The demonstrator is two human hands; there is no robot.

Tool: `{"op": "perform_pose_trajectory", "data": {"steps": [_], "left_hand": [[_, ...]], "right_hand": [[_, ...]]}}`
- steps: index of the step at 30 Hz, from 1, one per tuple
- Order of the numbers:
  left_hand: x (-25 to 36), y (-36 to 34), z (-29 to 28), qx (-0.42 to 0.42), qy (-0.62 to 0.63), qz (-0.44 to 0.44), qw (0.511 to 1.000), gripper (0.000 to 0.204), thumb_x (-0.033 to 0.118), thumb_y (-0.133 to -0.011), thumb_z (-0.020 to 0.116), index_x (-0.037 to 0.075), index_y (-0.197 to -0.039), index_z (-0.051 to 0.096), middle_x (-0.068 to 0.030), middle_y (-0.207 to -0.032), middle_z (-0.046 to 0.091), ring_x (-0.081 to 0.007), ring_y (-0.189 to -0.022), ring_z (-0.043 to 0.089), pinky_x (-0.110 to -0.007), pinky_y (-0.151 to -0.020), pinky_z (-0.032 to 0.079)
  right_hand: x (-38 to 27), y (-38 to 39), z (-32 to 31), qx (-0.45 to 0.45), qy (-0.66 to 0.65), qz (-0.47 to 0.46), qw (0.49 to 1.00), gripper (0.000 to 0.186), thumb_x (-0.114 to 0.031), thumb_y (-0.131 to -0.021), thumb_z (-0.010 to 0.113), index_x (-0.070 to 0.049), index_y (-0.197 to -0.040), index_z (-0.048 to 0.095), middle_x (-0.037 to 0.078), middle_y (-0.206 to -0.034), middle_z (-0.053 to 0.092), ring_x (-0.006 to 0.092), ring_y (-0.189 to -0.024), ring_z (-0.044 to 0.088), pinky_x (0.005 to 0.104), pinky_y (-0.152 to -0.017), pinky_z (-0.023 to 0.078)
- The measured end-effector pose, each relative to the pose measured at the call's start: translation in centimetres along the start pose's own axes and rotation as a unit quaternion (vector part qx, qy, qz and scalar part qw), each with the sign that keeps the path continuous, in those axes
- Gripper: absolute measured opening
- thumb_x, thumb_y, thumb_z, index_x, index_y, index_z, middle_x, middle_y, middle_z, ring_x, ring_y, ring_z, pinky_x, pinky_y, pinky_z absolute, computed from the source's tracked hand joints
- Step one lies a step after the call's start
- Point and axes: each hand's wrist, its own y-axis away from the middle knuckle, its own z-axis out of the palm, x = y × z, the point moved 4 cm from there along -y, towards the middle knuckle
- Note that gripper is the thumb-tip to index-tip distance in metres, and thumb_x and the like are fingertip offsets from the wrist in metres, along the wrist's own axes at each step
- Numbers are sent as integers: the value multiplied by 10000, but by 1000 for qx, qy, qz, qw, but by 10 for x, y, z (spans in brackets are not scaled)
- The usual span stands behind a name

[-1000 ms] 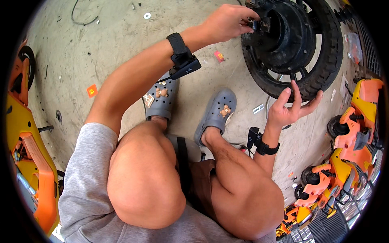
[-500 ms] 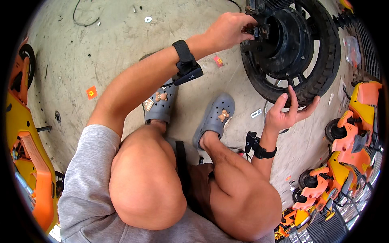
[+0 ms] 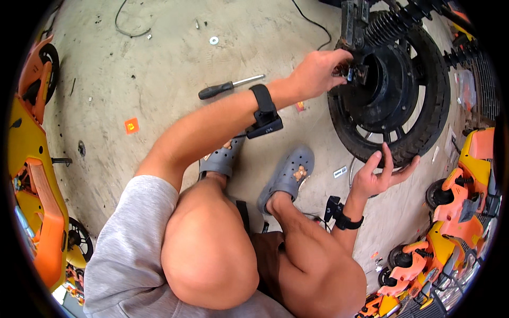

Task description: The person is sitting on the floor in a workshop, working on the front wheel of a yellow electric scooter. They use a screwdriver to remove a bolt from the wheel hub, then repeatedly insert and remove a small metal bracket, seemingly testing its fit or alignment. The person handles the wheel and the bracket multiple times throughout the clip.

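A black wheel with a thick treaded tyre (image 3: 439,114) and a dark hub (image 3: 398,103) stands at the upper right. My left hand (image 3: 322,70) is beside the hub, thumb and fingers closed round a small black metal part (image 3: 351,73). My fingers partly cover this part, and its exact kind does not show. At the near edge of the tyre is my right hand (image 3: 373,177). Its fingers are spread, with the fingertips against the rubber. Above the hub, a black shock absorber (image 3: 395,25) and a metal bracket (image 3: 353,26) meet the wheel.
A screwdriver (image 3: 231,87) lies on the concrete floor beyond my left forearm. Near it are a washer (image 3: 213,40), a black cable (image 3: 319,29) and an orange sticker (image 3: 131,125). Yellow-orange scooters stand along the left (image 3: 50,233) and right (image 3: 445,233).
The view has shifted, so the wheel and floor sit lower and further right. The screwdriver and more of the shock absorber now show. Both hands keep their places at the wheel.
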Motion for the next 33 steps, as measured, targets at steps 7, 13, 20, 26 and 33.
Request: {"op": "perform_pose_trajectory", "data": {"steps": [7,13,20,26,33], "left_hand": [[-1,8,-2,16,-10,8,1000,401,54,-712,816,3,-1071,646,-122,-947,642,-243,-791,671,-329,-711,564],[7,3,-5,7,-32,56,998,365,100,-734,810,15,-1062,675,-112,-930,632,-269,-813,659,-337,-704,554],[14,-3,-12,-5,-31,109,994,314,160,-781,794,20,-1036,677,-114,-926,639,-274,-817,659,-343,-709,557],[12,-4,-12,-23,-68,105,992,272,178,-788,791,12,-970,677,-108,-911,647,-282,-781,648,-345,-680,552],[24,-4,-15,18,-151,170,974,271,198,-739,813,30,-907,681,-78,-877,652,-264,-759,639,-350,-634,540]], "right_hand": [[4,3,-1,-12,-10,-8,1000,163,-52,-849,625,-26,-965,737,258,-1537,236,435,-1435,249,537,-1154,232],[5,4,1,-4,-23,-9,1000,154,-51,-860,616,-18,-961,728,261,-1541,220,439,-1442,227,546,-1155,220],[2,2,0,-4,-17,-13,1000,183,-58,-863,612,-11,-993,732,211,-1549,229,388,-1451,236,476,-1171,240],[1,2,0,-18,9,-19,1000,180,-59,-870,607,-18,-994,731,228,-1547,220,405,-1449,232,497,-1167,241],[1,1,-2,-19,22,-21,999,171,-63,-879,611,-20,-997,727,241,-1546,212,417,-1450,222,515,-1165,236]]}}
